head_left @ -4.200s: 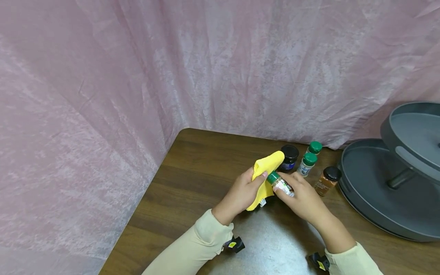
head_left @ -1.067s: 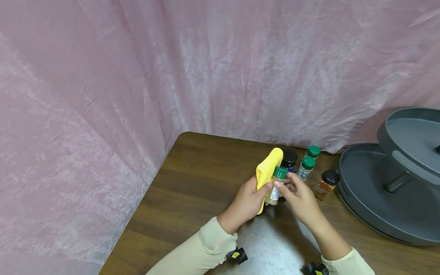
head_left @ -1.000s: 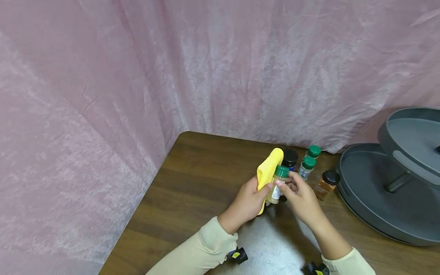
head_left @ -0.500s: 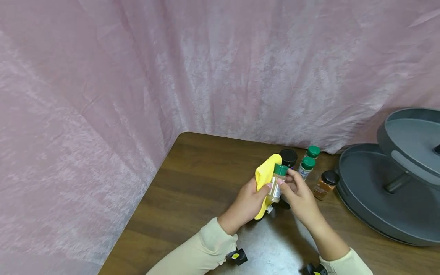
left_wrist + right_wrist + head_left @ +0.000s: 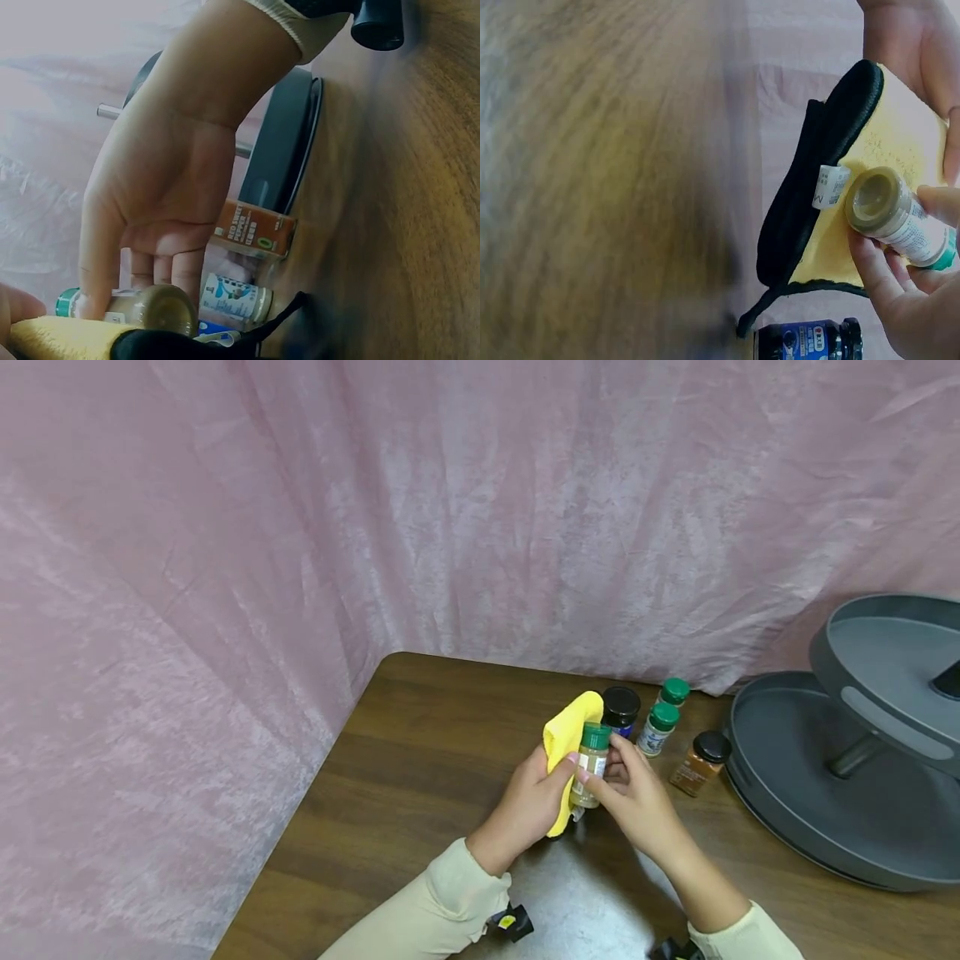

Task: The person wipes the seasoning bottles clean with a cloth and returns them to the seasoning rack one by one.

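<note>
My left hand (image 5: 528, 802) grips a folded yellow cloth (image 5: 566, 727) with black edging, its black side and white tag (image 5: 830, 187) showing in the right wrist view. Against the cloth's yellow face leans a small spice jar (image 5: 591, 764) with a green lid and pale contents. My right hand (image 5: 637, 806) holds this jar between thumb and fingers, nearly upright and above the table. The left thumb lies along the jar's near side. From the left wrist view, the jar's base (image 5: 171, 309) faces the camera and the cloth (image 5: 71, 336) partly covers its side.
Behind the hands stand a black-lidded jar with a blue label (image 5: 621, 710) and two green-lidded jars (image 5: 655, 733). A black-lidded red sweet pepper jar (image 5: 697, 768) is further right, beside a grey two-tier round tray (image 5: 780, 827). A pink curtain (image 5: 480, 527) hangs behind the wooden table (image 5: 420, 760).
The spice jar was tilted with its lid toward the cloth; it now stands nearly upright against it. In the last half second both hands shift slightly left in view, as does the whole scene.
</note>
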Available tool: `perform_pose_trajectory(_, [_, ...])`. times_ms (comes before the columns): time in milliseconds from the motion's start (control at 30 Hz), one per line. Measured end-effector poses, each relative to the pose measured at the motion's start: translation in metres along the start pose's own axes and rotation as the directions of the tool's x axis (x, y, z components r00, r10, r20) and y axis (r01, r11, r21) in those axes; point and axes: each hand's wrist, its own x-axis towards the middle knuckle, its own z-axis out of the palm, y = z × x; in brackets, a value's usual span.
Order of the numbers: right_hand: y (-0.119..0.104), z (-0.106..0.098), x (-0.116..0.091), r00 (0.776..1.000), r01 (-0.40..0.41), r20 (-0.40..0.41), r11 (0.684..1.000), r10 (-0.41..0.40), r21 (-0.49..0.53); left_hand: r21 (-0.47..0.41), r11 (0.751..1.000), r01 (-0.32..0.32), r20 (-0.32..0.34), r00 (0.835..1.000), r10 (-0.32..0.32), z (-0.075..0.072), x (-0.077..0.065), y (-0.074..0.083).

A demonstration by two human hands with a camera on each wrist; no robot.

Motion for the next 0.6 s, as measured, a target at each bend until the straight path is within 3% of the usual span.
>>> perform_pose_trajectory(200, [-0.002,-0.009,0.001,0.999,-0.023,-0.040,0.999,0.025,0.045,-0.006,1.000,0.025,0.052,0.998,-0.024,0.003,-0.003,-0.002])
perform_pose_trajectory(400, [-0.004,-0.016,0.002,0.993,0.006,-0.114,0.997,0.003,0.075,-0.012,0.999,0.053,0.098,0.994,-0.051,0.004,-0.006,-0.003])
perform_pose_trajectory(600, [-0.003,-0.014,0.002,0.993,0.000,-0.114,0.992,0.015,0.124,-0.031,0.998,0.062,0.078,0.995,-0.059,0.005,-0.004,-0.005])
